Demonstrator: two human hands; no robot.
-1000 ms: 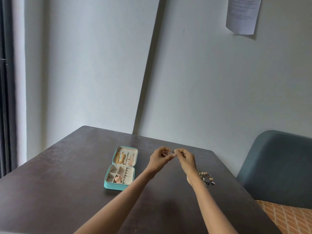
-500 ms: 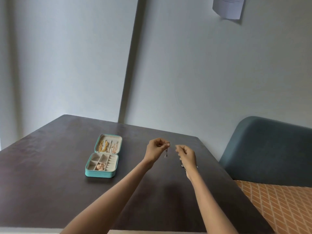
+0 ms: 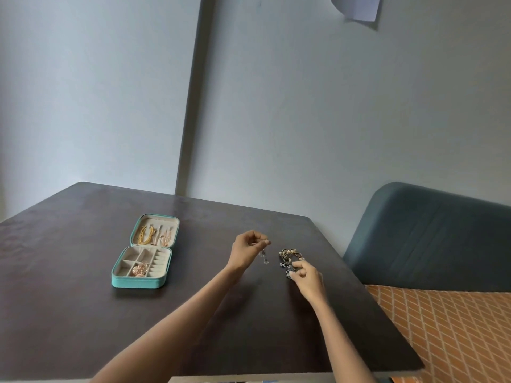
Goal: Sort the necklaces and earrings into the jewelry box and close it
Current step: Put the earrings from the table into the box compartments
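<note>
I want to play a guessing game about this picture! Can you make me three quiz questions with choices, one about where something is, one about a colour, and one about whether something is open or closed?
1. Where is the loose pile of jewelry?
A. Inside the box
B. On the table by the right hand
C. On the chair

2. What colour is the jewelry box outside?
A. Red
B. Black
C. Teal

3. Is the jewelry box open?
A. Open, lid lying flat
B. Closed
C. Half shut

Answers:
1 B: the pile lies on the dark table at the right hand.
2 C: its outer wall is teal.
3 A: the lid lies back and the compartments show.
</note>
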